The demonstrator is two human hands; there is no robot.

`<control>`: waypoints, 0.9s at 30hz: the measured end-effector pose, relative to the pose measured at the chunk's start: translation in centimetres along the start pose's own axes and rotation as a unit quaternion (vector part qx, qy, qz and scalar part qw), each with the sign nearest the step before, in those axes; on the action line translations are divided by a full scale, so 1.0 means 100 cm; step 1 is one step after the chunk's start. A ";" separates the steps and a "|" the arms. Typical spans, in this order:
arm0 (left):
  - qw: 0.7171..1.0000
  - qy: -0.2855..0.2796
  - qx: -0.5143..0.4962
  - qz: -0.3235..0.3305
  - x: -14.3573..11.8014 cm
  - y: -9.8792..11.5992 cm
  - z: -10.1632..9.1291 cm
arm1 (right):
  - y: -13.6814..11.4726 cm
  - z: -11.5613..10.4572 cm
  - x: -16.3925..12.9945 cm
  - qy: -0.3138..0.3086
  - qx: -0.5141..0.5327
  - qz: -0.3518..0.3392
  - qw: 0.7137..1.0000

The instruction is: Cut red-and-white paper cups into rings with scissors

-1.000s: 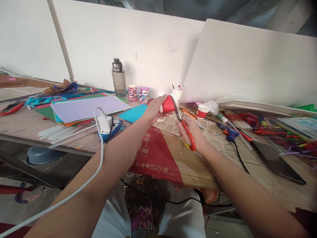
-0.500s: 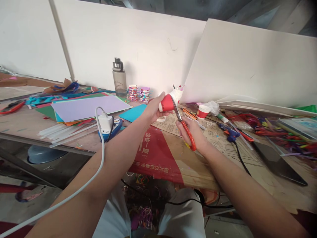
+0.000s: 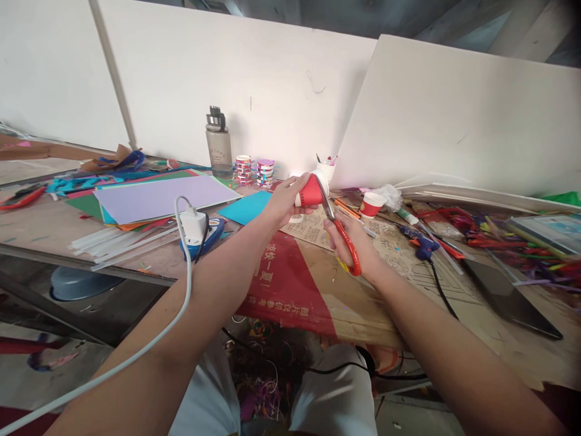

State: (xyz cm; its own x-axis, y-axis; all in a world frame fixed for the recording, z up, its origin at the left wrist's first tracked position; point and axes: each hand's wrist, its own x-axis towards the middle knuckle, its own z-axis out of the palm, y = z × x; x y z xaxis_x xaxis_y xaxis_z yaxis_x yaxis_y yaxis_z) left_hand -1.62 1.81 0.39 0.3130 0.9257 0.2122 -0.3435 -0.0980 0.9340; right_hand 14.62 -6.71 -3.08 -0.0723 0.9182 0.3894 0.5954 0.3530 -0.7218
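Nearest: white charger cable [image 3: 136,354] draped over the left forearm, running up to a white plug adapter [image 3: 193,223] sitting on a blue device [image 3: 209,235] at the bench edge.

Right hand [image 3: 356,245]: fingers clenched through the loops of the red-handled metal scissors [image 3: 339,233]. Blades point up and away, tips at the rim of the cup. Can't tell how far the blades are parted.

Left hand [image 3: 284,203]: fingers wrapped around a small red paper cup with white rim [image 3: 310,191], held off the surface, tipped on its side, mouth toward the scissors. Cup sits above the printed brown cardboard sheet with the red panel [image 3: 290,278], just in front of the white back boards.

Left of the hands: clear glue sticks [image 3: 109,242] scattered near the edge, then a stack of coloured paper with a lilac sheet on top [image 3: 158,197], a turquoise paper sheet [image 3: 245,207] beside it.

Right of the hands: second red-and-white paper cup [image 3: 371,204] standing upright, blue glue gun [image 3: 420,242] with black cord, dark flat tablet [image 3: 508,297], heap of coloured pipe cleaners [image 3: 512,245].

Far: grey water bottle with black cap [image 3: 218,145], two stacks of patterned tape rolls [image 3: 253,171], white cup holding pens [image 3: 325,169], all against the white boards [image 3: 454,115].
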 end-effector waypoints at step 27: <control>0.999 0.004 -0.022 -0.046 0.003 0.000 -0.001 | 0.000 0.001 -0.001 -0.001 -0.012 -0.002 1.000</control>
State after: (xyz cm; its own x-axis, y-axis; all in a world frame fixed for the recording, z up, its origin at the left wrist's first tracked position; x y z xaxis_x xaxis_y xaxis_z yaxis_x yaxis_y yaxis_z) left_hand -1.64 2.09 0.40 0.3378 0.9330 0.1244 -0.3517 0.0025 0.9361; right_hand 14.55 -6.84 -3.14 -0.0775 0.9170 0.3913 0.6136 0.3532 -0.7062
